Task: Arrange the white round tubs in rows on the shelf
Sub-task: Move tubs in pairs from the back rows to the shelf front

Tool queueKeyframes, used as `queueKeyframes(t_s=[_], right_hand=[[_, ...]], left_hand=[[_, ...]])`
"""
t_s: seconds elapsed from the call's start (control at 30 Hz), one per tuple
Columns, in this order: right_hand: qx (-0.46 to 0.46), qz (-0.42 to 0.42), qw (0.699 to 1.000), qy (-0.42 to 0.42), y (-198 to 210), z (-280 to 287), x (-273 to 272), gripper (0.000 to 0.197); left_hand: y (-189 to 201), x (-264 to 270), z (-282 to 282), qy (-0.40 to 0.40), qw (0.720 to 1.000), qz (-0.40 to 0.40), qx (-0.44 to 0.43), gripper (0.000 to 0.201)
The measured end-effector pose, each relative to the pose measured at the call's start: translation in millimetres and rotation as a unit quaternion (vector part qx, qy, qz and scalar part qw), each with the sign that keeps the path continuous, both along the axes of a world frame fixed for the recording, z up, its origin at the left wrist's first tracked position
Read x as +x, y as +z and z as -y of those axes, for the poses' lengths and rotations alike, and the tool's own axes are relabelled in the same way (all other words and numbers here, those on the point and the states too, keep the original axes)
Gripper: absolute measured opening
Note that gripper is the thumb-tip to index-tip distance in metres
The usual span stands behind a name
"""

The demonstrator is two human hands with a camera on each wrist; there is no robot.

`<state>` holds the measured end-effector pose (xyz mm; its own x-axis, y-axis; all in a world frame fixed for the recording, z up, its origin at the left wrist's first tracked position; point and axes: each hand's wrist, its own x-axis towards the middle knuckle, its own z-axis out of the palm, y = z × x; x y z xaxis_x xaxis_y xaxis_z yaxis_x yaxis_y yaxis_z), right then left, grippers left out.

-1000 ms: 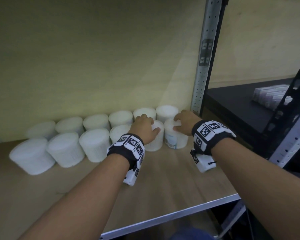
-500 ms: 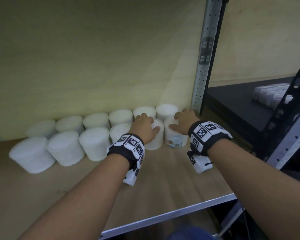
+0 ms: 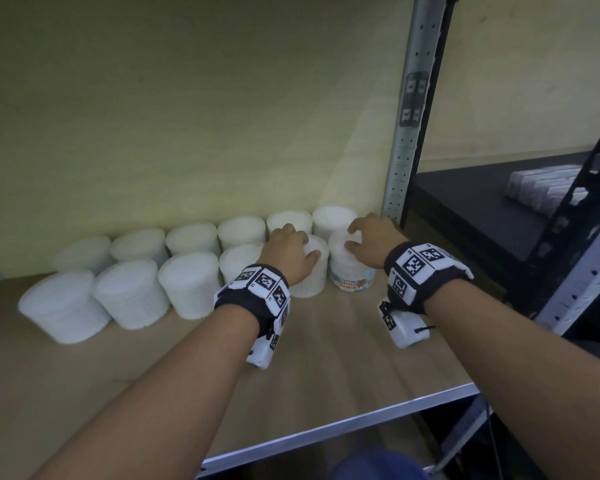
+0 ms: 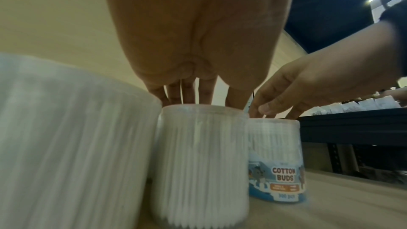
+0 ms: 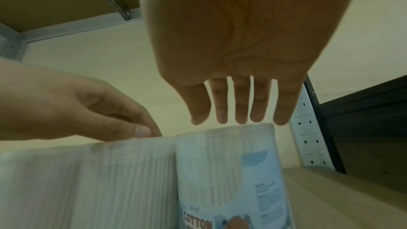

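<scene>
White round tubs stand in two rows on the wooden shelf (image 3: 326, 362), against the back wall. My left hand (image 3: 300, 242) grips the lid of a plain front-row tub (image 3: 312, 280) from above, fingers behind it and thumb in front. The left wrist view shows this tub (image 4: 200, 163) under the fingertips (image 4: 189, 97). Beside it on the right stands a tub with a blue "Cotton Buds" label (image 3: 352, 277). My right hand (image 3: 355, 235) is over its lid, fingers spread and nearly straight (image 5: 240, 116), tips at the top of the labelled tub (image 5: 231, 171).
A perforated metal upright (image 3: 409, 133) stands just right of the tubs at the shelf's end. Beyond it a dark shelf (image 3: 482, 209) carries wrapped packs (image 3: 548, 188). The wooden board in front of the rows reaches a metal front edge (image 3: 343, 427).
Little has changed. My right hand has crept slightly farther back over the labelled tub. The left hand has stayed on its tub.
</scene>
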<state>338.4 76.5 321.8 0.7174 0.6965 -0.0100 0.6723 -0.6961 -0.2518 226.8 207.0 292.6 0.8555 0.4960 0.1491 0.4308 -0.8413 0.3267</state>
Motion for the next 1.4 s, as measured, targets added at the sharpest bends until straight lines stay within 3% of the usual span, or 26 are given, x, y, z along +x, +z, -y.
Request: queueKeyframes(t_s=[0.3,0.77,0.9,1.03,1.4], right_hand=[[-0.072,0.038,0.997,0.014,2.5,-4.6,-1.7,0.047],[-0.029,-0.014,0.999,0.031,3.8,-1.2,4.4,0.041],[0.029,-0.02,0.999,0.013,1.0,-3.4,6.2,0.041],[-0.033,0.01,0.999,0.008,-4.3,-6.0,3.4,0.056],[-0.046,0.004,0.998,0.04,0.2,-3.8,6.2,0.053]], left_hand=[[-0.1,-0.7,0.4,-0.001,1.0,0.001,-0.003,0.047],[-0.8,-0.8,-0.2,-0.001,1.0,0.008,-0.009,0.047],[0.5,-1.0,-0.7,-0.004,1.0,0.004,-0.015,0.046],[-0.1,-1.2,-1.4,-0.005,1.0,0.004,-0.018,0.046],[0.1,-1.6,-0.6,-0.006,1.0,0.003,-0.017,0.046]])
